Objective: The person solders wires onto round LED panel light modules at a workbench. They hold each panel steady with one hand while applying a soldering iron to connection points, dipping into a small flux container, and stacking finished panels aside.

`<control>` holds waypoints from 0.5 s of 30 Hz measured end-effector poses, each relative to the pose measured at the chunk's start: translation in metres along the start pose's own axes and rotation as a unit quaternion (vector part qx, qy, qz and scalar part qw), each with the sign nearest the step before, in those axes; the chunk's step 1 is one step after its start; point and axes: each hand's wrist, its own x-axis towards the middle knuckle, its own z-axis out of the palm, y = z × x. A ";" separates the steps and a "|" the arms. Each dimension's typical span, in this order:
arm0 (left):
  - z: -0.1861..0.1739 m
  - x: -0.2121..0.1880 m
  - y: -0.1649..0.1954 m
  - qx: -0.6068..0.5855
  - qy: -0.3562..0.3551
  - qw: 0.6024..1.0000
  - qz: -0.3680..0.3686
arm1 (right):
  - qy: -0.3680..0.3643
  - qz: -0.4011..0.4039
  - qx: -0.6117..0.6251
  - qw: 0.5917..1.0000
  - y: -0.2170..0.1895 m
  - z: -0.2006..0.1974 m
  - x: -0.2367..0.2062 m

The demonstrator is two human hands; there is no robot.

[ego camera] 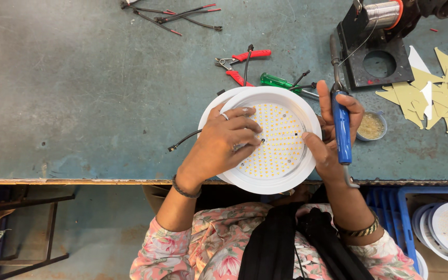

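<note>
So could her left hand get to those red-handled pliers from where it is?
Probably yes. The left hand rests on the round white lamp, and the red-handled pliers lie on the bench just beyond the lamp's far rim, with nothing between but a thin black wire.

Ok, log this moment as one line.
left hand: pressing on LED panel | right hand: holding blue soldering iron, thumb on panel rim | cutters, screwdriver: on bench

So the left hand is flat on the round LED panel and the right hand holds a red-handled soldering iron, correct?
Not quite: the soldering iron in the right hand has a blue handle, as the head view shows. The red handles belong to the cutters lying beyond. The left hand does rest on the round LED panel.
</note>
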 end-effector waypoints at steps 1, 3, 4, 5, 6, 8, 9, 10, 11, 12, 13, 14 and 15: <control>-0.002 0.000 -0.001 0.007 -0.011 1.000 0.011 | 0.002 0.002 -0.007 1.000 0.000 0.000 -0.001; -0.005 0.001 -0.001 0.021 -0.032 0.999 0.033 | 0.001 -0.007 -0.006 1.000 0.000 0.001 -0.001; -0.005 0.001 -0.001 0.021 -0.031 0.999 0.037 | 0.001 -0.011 -0.005 1.000 0.001 0.001 -0.001; -0.006 0.002 0.000 0.021 -0.029 0.998 0.042 | 0.001 -0.010 -0.003 1.000 0.001 0.001 -0.001; -0.006 0.002 0.000 0.021 -0.028 0.998 0.046 | 0.001 -0.008 -0.001 1.000 0.001 0.001 -0.001; -0.006 0.003 0.002 0.029 -0.034 0.998 0.050 | 0.003 -0.006 -0.001 1.000 0.001 0.000 -0.001; -0.007 0.002 0.003 0.034 -0.036 0.997 0.052 | 0.004 -0.006 -0.001 1.000 0.001 0.000 -0.001; -0.008 0.002 0.004 0.034 -0.036 0.997 0.052 | 0.005 -0.005 -0.001 1.000 0.001 0.001 -0.001; -0.008 0.002 0.005 0.034 -0.036 0.997 0.053 | 0.005 -0.005 -0.002 1.000 0.001 0.001 -0.001; -0.009 0.002 0.006 0.035 -0.035 0.997 0.054 | 0.005 -0.005 -0.003 1.000 0.001 0.001 -0.001; -0.010 0.002 0.007 0.036 -0.040 0.997 0.051 | 0.005 -0.005 -0.003 1.000 0.000 0.002 -0.001; -0.010 0.002 0.008 0.038 -0.045 0.997 0.048 | 0.008 -0.003 -0.005 1.000 0.000 0.002 -0.001; -0.011 0.002 0.009 0.039 -0.050 0.997 0.045 | 0.010 -0.002 -0.007 1.000 -0.001 0.003 -0.001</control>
